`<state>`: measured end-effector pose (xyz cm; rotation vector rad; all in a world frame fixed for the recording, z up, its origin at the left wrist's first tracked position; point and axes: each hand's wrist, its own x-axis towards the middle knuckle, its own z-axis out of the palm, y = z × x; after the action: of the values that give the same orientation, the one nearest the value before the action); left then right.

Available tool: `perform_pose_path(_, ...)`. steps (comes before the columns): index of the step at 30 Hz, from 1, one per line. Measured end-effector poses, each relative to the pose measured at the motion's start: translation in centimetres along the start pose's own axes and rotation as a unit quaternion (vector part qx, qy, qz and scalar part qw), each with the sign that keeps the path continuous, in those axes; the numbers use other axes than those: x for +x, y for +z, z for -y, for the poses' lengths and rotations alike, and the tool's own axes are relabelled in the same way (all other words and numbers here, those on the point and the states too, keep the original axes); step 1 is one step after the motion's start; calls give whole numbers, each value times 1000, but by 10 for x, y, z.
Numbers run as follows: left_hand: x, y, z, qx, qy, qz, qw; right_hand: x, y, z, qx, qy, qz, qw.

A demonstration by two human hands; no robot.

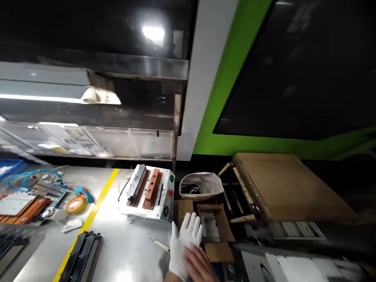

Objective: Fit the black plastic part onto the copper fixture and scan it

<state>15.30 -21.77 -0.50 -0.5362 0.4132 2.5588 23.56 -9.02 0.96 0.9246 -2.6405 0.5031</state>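
My left hand [185,239] wears a white glove, its fingers stretched upward and apart at the bottom centre, holding nothing. My bare right hand [200,265] comes in from the lower right, its fingers pressed together on the glove at the heel of the left hand. Both hands hover over the right edge of a steel table [129,250], beside an open cardboard box [216,227] with white parts in it. A thin pale tool [159,244] lies on the table just left of the gloved hand.
A white fixture [147,192] carrying copper and grey bars stands on the table. A yellow stripe [88,223], black frames [84,248], yellow tape [75,204] and blue tubing [38,178] lie to the left. A lined bin [201,184] and brown board [284,188] are to the right.
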Motion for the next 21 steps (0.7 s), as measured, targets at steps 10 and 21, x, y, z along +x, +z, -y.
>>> perform_pose_path(10, -75, 63, 41, 653, 220, 50, 723, -62, -48, -3, -171, 397, -123, 893)
perform_pose_path(21, -85, 11, 78, 104, -53, -141, 983, -118, -30, 26, 88, 418, 136, 894)
